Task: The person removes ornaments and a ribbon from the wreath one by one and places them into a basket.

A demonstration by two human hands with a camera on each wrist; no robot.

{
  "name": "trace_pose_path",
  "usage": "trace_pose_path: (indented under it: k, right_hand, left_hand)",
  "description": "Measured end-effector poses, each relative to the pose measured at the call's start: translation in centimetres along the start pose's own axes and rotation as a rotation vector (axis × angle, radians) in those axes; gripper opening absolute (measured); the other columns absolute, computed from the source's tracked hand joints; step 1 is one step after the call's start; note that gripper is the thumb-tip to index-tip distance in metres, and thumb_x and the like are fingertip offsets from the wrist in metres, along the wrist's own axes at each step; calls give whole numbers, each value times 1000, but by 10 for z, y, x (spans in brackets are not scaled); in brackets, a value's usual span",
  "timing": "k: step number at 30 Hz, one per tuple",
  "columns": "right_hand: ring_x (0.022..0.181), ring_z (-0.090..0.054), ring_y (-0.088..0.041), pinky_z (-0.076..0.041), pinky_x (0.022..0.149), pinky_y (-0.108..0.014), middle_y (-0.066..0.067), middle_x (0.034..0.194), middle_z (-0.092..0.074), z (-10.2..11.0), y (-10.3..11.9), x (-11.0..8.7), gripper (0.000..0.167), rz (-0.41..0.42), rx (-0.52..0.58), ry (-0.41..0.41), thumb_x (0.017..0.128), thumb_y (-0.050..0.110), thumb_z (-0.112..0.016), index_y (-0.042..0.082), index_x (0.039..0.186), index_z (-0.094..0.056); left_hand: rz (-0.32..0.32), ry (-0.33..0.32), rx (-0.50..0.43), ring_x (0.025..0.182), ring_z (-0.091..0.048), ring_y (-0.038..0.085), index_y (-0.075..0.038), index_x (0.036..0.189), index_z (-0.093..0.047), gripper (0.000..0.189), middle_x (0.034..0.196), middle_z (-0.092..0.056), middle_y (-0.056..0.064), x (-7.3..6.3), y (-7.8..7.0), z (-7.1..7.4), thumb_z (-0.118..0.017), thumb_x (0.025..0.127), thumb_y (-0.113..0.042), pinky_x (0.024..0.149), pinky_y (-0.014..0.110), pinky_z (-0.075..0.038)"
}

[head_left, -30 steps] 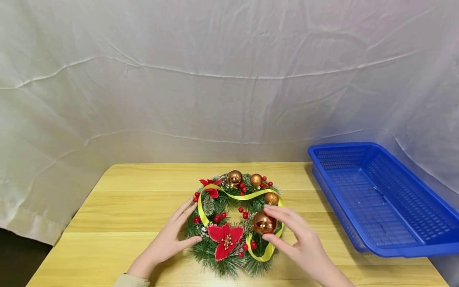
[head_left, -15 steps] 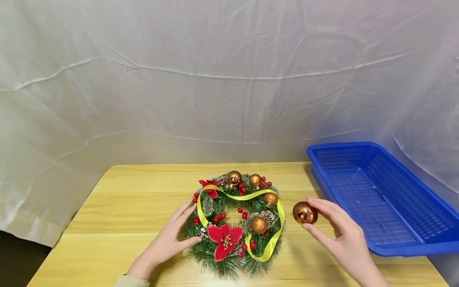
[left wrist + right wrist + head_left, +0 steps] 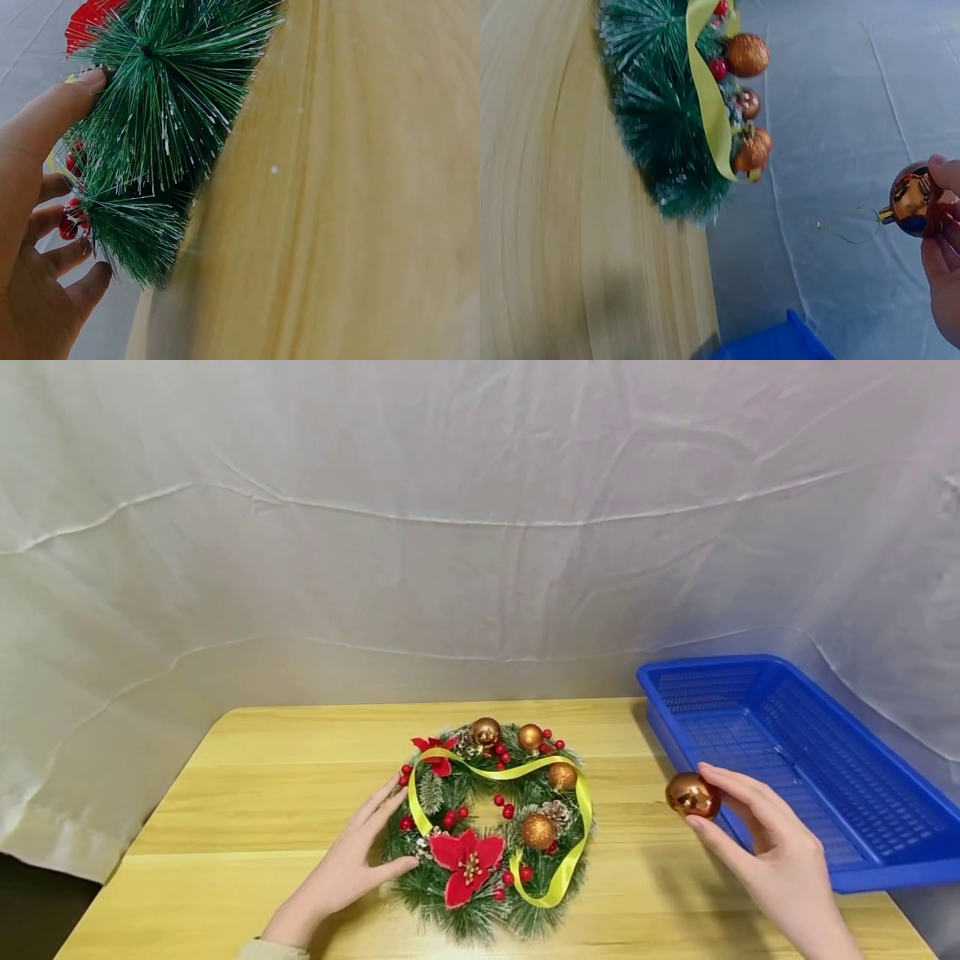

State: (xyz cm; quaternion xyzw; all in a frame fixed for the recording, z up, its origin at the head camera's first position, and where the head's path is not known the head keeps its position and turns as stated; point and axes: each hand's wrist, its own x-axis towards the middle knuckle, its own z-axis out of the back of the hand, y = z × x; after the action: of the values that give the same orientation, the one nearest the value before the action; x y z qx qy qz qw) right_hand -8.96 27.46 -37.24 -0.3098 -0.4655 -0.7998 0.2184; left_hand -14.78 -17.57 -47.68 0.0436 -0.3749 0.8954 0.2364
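Note:
A shiny copper Christmas ball [image 3: 692,796] is pinched between the thumb and fingers of my right hand [image 3: 776,852], held above the table right of the wreath. In the right wrist view a thin looped hanging string [image 3: 855,229] trails from the ball's gold cap. The green Christmas wreath [image 3: 465,914] lies on the table, trimmed with a yellow ribbon [image 3: 575,864], red poinsettias, red berries and several copper ornaments. Against the wreath's left edge rests my left hand [image 3: 348,868], its fingers spread; in the left wrist view the thumb [image 3: 64,105] touches the needles.
A blue plastic basket [image 3: 892,875] with mesh sides stands at the right of the wooden table [image 3: 247,793], just beyond my right hand. A pale grey cloth [image 3: 450,577] hangs behind the table and along its sides.
My right hand has carried the copper ball away from the wreath's right side, rightward to near the basket. A glittery ball formerly behind it now shows. My left hand has stayed put.

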Motion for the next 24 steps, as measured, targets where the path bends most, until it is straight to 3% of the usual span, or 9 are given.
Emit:
trace_pose_path:
  k: [5, 9, 12, 24]
  right_hand:
    - [116, -57, -16, -44, 96, -22, -22, 124, -57, 13, -5, -1, 68, -32, -13, -37, 58, -35, -68, -14, 122, -56]
    - [115, -57, -10, -44, 96, -20, -15, 125, -59, 26, -7, 0, 69, -130, -112, -65, 59, -34, -68, -12, 122, -57]
    - [114, -56, -5, -43, 95, -17, -8, 126, -60, 35, -9, 0, 65, -194, -186, -84, 63, -30, -70, -8, 123, -59]
    - [108, -56, 7, -44, 86, -6, 12, 122, -61, 57, -26, -5, 47, -349, -289, -150, 79, -11, -70, 0, 124, -61]
  left_hand:
    - [-8, -2, -11, 141, -19, 32, -22, 152, -27, 87, 159, -10, -8, 0, 0, 0, -70, 81, -49, 99, 70, -25]
    - [-20, -6, -22, 141, -19, 32, -21, 152, -28, 87, 159, -10, -7, 0, 0, 0, -71, 81, -48, 99, 70, -24]
    - [-25, -6, -26, 141, -19, 32, -22, 152, -27, 87, 159, -10, -7, 1, 0, 0, -71, 81, -47, 99, 70, -24]
    - [-33, -12, -27, 141, -19, 32, -25, 152, -27, 86, 159, -12, -3, 0, 3, -1, -72, 81, -46, 99, 71, -25]
